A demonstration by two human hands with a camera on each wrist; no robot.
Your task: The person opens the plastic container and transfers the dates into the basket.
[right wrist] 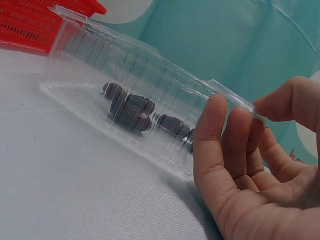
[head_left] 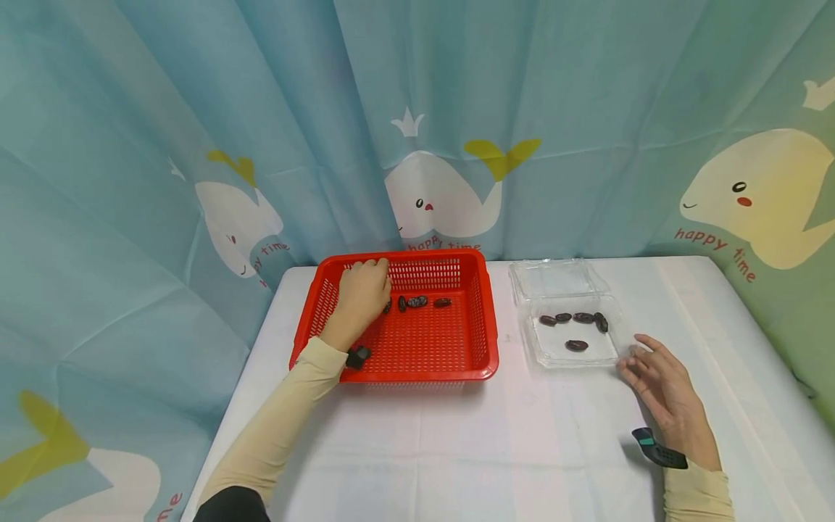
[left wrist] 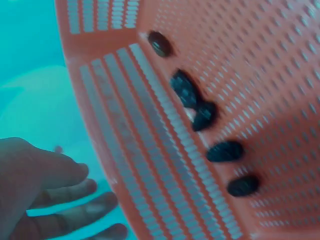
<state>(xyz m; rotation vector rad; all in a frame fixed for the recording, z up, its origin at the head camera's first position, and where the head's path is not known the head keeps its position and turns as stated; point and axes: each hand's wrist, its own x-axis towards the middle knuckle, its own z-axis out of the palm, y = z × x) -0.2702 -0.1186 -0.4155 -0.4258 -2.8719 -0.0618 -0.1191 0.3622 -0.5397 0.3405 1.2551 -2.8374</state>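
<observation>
In the head view my left hand (head_left: 364,290) is over the back left part of the red basket (head_left: 491,319). The left wrist view shows its fingers (left wrist: 75,215) loosely extended by the rim, with nothing between them. Several dark wrinkled dates (left wrist: 225,151) lie along the foot of the basket's back wall. At the right, the thumb and fingers of my right hand (head_left: 672,395) pinch the near right corner of a clear plastic box (head_left: 554,357). Several dates (head_left: 577,346) lie inside this box, most in a row toward its back.
The box's clear lid (head_left: 554,279) is folded back behind it. A white cloth covers the table (head_left: 417,449). Behind the table hangs a blue curtain (head_left: 300,87) with whale prints, close to the basket's back rim. Black bands circle both wrists.
</observation>
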